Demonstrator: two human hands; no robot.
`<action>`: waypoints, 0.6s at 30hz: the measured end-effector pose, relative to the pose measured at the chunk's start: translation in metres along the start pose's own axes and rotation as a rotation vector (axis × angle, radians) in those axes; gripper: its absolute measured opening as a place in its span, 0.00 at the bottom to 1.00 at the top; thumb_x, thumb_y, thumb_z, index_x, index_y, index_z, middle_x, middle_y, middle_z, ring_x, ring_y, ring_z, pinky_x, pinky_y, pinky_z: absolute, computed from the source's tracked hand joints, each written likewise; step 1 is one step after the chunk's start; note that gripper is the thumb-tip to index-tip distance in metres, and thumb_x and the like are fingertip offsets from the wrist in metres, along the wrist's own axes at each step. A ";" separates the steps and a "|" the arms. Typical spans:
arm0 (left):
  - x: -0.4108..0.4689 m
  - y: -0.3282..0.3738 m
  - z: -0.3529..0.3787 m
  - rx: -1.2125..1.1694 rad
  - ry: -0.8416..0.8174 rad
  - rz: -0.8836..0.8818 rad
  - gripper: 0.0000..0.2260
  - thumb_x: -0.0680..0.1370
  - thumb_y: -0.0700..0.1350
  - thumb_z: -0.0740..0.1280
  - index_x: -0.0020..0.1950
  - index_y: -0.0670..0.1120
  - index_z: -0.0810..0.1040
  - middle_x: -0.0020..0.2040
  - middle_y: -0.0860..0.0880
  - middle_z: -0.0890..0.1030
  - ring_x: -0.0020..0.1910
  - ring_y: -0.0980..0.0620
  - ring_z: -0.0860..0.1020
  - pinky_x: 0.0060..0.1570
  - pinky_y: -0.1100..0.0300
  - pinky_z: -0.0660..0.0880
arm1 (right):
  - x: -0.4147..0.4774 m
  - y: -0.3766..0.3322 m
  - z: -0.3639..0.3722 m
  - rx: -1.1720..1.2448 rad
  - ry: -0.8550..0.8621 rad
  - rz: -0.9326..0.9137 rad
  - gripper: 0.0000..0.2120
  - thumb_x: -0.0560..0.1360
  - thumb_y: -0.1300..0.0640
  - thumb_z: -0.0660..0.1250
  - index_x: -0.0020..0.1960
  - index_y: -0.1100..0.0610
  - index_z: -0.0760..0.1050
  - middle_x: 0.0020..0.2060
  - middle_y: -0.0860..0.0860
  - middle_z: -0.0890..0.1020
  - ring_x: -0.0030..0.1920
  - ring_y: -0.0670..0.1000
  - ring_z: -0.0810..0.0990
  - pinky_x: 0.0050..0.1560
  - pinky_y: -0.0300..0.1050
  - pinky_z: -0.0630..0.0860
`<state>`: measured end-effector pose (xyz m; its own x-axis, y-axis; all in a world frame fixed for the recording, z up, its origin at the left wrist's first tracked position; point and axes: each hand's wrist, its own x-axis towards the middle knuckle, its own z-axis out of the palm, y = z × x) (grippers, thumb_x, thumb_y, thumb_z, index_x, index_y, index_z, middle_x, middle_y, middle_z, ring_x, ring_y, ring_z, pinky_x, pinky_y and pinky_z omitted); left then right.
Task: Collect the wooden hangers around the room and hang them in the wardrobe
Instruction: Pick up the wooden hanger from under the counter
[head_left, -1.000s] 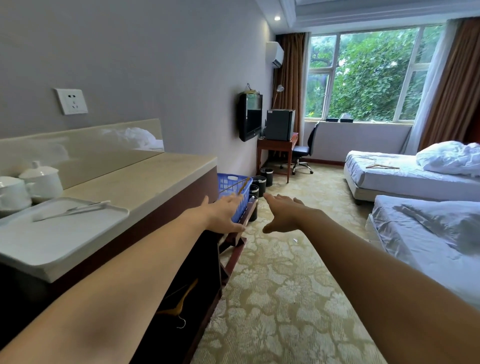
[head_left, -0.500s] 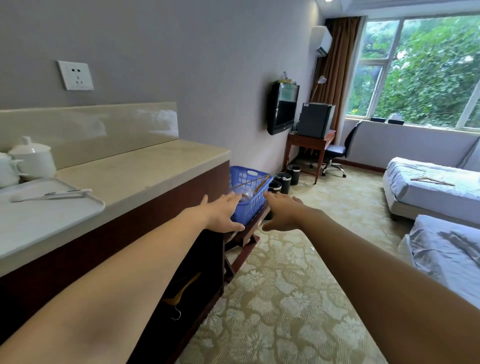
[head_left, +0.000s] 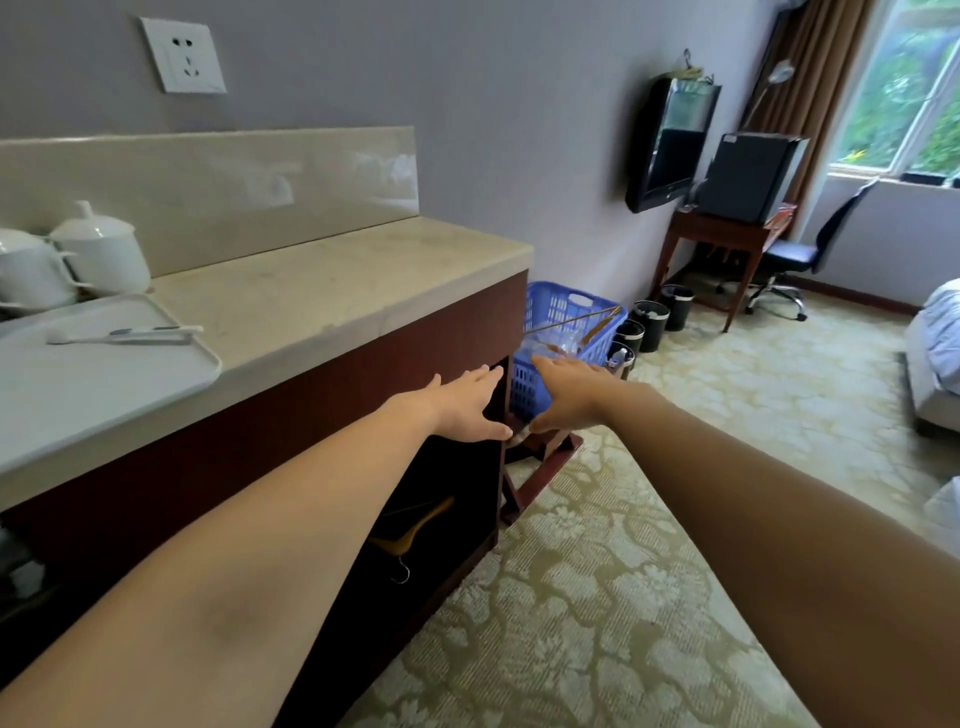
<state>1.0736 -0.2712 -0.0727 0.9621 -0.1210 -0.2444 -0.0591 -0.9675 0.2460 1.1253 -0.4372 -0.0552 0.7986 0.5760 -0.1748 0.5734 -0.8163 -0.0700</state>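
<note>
A wooden hanger (head_left: 587, 325) lies across the top of a blue plastic basket (head_left: 563, 312) that stands on a low wooden rack beside the counter. A second wooden hanger (head_left: 415, 530) lies in the dark open shelf under the counter, its metal hook pointing down. Another hanger (head_left: 688, 70) rests on top of the wall television. My left hand (head_left: 462, 405) and my right hand (head_left: 566, 392) are stretched forward side by side, fingers straight and holding nothing, in front of the basket and the counter's end.
A stone-topped counter (head_left: 337, 291) runs along the left wall with a white tray (head_left: 104, 374) and lidded cups. Several black bins (head_left: 649, 322) stand past the basket. A desk, a black box and an office chair (head_left: 789, 260) stand by the window. Bed edges show at right over patterned carpet.
The view has swung left and moved nearer to the counter and basket. Both hands stay stretched out and empty. The beds have slid mostly out of view to the right.
</note>
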 end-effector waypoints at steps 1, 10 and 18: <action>0.010 -0.005 0.001 -0.012 -0.003 -0.007 0.40 0.79 0.58 0.62 0.79 0.47 0.39 0.80 0.47 0.42 0.78 0.48 0.43 0.74 0.41 0.40 | 0.010 0.002 0.002 -0.006 -0.010 -0.004 0.46 0.74 0.44 0.68 0.78 0.56 0.43 0.78 0.53 0.53 0.77 0.56 0.50 0.73 0.59 0.51; 0.073 -0.040 0.010 -0.099 -0.068 -0.063 0.40 0.79 0.58 0.62 0.79 0.47 0.39 0.80 0.47 0.43 0.78 0.48 0.44 0.73 0.42 0.41 | 0.093 0.022 0.018 0.010 -0.101 -0.051 0.47 0.74 0.43 0.69 0.79 0.56 0.42 0.77 0.54 0.53 0.77 0.56 0.51 0.74 0.58 0.52; 0.103 -0.062 0.024 -0.191 -0.102 -0.179 0.39 0.79 0.57 0.62 0.79 0.47 0.39 0.80 0.49 0.44 0.78 0.50 0.44 0.74 0.44 0.42 | 0.144 0.039 0.036 0.014 -0.169 -0.150 0.47 0.73 0.45 0.69 0.79 0.56 0.42 0.77 0.55 0.54 0.77 0.56 0.51 0.74 0.58 0.53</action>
<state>1.1696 -0.2290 -0.1357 0.9202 0.0168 -0.3911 0.1700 -0.9171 0.3605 1.2558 -0.3879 -0.1185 0.6617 0.6765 -0.3231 0.6802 -0.7230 -0.1209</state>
